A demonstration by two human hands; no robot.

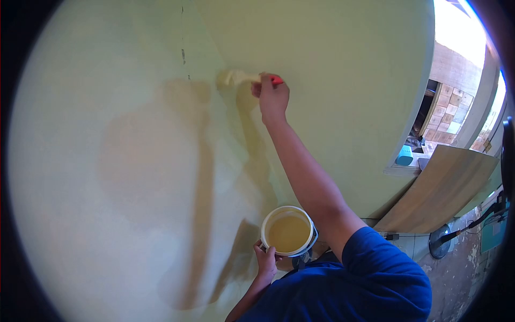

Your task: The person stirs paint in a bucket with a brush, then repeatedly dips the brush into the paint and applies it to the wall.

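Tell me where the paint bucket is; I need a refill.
The paint bucket sits low in the head view, just right of centre, gripped by the left hand close to the wall.

At the far right, a window opening (429, 129) shows stacked wooden boxes (448, 110) outside in bright daylight. A small teal container (404, 156) sits on the window ledge (399, 170). Just below the ledge, a flat brown board (442, 188) leans tilted against the wall. Near the board's lower end, a round dark stand base (440, 241) rests on a worn, patchy floor (461, 279), with a black cable (475, 220) running up to the right edge.
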